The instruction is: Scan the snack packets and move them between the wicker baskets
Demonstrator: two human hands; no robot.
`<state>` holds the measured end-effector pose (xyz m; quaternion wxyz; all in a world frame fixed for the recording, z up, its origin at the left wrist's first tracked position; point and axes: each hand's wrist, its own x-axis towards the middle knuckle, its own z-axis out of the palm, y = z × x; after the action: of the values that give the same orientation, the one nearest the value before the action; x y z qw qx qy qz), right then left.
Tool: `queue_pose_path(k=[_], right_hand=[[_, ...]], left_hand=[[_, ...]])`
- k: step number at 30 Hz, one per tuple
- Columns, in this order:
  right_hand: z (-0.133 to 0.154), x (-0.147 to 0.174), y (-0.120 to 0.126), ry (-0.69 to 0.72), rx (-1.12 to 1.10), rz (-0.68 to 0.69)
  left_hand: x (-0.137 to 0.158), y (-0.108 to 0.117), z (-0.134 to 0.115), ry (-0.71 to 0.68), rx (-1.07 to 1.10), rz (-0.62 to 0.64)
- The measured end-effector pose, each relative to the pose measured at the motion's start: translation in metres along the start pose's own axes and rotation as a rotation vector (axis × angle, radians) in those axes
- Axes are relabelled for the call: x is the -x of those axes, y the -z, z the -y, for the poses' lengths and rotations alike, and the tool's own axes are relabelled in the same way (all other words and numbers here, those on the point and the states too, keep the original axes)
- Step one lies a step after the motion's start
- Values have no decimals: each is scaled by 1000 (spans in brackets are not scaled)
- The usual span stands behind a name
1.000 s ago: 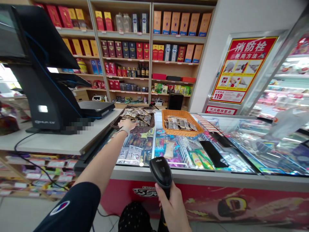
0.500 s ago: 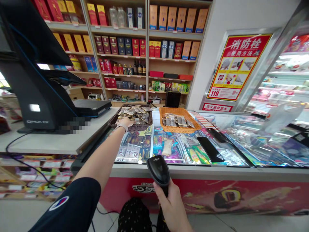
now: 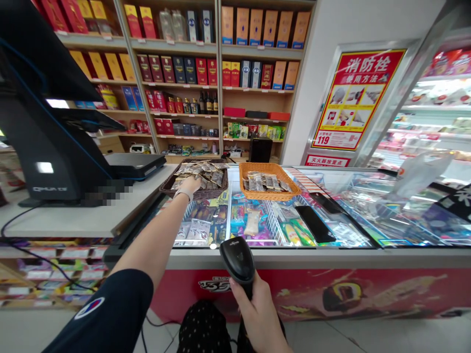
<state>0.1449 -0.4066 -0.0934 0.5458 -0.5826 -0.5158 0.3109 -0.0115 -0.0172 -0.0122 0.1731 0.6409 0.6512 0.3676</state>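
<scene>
Scanner (image 3: 238, 260), black, pistol-shaped, held in right hand (image 3: 259, 311): fingers closed around the handle, thumb along its left side, head aimed forward in front of the freezer (image 3: 316, 259). Left arm stretched forward, left hand (image 3: 192, 184) inside dark brown basket (image 3: 211, 194), against small packets (image 3: 206, 171). Fingertips partly hidden among wrappers; cannot tell whether pinching a packet or only touching. Pale band (image 3: 184, 191) at left wrist; dark sleeve (image 3: 114, 306) with small emblem on upper arm.

Location of dark basket: on the glass top of the freezer, toward its left end, near table (image 3: 69, 224). Packets in gold-brown and clear wrapping, loosely heaped, up to rim level at the back.

To its right, across a narrow gap: orange basket (image 3: 270, 196) on same glass, with a smaller heap of similar-looking packets (image 3: 267, 181). Farther right, lying flat: two phone-like black slabs, nearer one (image 3: 315, 224) and farther one (image 3: 326, 202). Beneath the glass: colourful packs, sorted by white wire dividers (image 3: 274, 220).

On table: black terminal (image 3: 62, 132). In background: shelving with boxed goods and bottles; red-and-yellow sign (image 3: 358, 100) on wall at right.
</scene>
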Motion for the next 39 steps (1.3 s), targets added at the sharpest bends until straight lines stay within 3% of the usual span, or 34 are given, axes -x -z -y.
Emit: queue_pose_path(k=[6,10,15,19,23,28,39], right_hand=[[0,2,5,5,-31,9],[-5,0,1,-10,-77,-9],[-7,-6,-5,-12,-99,-9],[-4,-13,-9,-7,-72,7],[0,-19,-15,-21,-19,15],[2,-16,-21,-29,11,24],[-4,-1,-24,-48,36,27]], left_hand=[[22,20,-6,25,197,-64],[77,21,-2,-10,635,-60],[165,-7,18,-18,878,27],[205,-32,29,-4,889,117],[213,-44,37,-25,927,175],[215,-43,44,-60,894,141],[217,-46,43,-80,985,201]])
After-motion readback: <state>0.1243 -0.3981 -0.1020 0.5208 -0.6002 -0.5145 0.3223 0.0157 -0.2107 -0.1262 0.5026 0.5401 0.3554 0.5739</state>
